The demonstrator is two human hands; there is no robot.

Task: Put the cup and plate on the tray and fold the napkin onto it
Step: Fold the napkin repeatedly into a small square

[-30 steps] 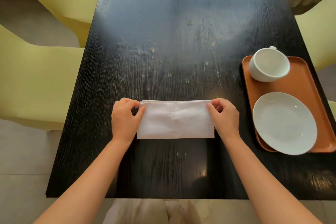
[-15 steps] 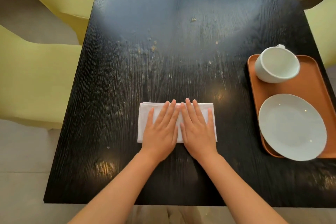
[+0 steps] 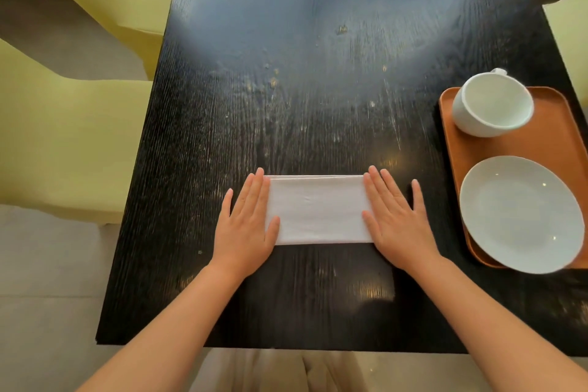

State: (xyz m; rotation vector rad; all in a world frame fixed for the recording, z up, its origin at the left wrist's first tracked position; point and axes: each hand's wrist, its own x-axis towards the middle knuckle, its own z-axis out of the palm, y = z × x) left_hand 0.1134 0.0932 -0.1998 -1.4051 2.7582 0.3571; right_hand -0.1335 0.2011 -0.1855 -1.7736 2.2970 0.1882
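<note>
The napkin (image 3: 318, 210) lies long side left-to-right between flat open left hand (image 3: 246, 226) and right hand (image 3: 396, 223); the tray (image 3: 553, 143) is at right, nearer the right hand.

A black wood-grain table (image 3: 318, 105) fills most of the view, its far half washed pale by glare and its surface flecked with small light specks and scratches. Yellow chairs (image 3: 63, 137) stand along its left side, one nearer and one farther, and another yellow chair (image 3: 569, 29) shows at the right edge. Pale floor (image 3: 41, 280) lies below.
</note>
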